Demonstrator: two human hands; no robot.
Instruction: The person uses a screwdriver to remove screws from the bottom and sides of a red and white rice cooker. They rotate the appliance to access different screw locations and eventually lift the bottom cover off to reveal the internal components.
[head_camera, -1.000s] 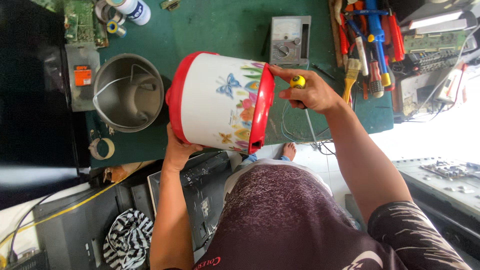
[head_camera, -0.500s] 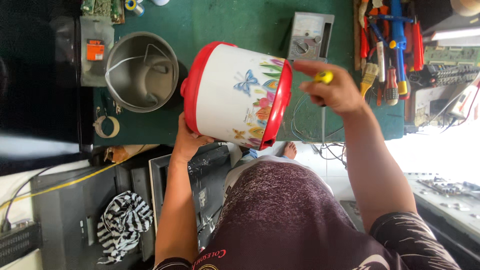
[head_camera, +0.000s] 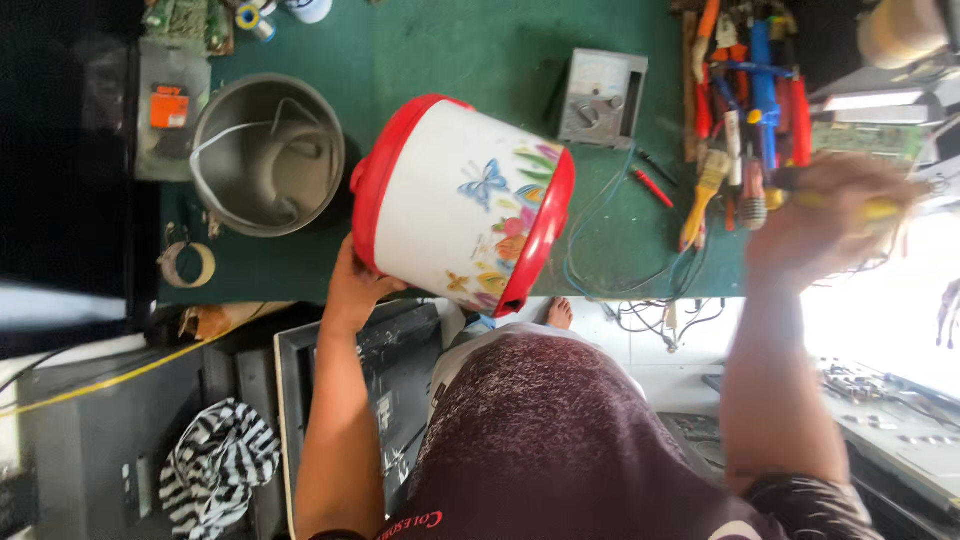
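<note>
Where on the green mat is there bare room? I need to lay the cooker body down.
Bare mat lies along the top edge, between the metal pot and the meter. A smaller strip sits between the tape roll and the left hand. The tool pile and wires crowd the side near the right hand.

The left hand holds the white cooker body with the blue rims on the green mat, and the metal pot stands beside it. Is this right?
Not quite: the rims are red, not blue, as the head view shows. The rest stands: the left hand holds the white cooker body on the green mat, and the metal pot stands beside it.
</note>
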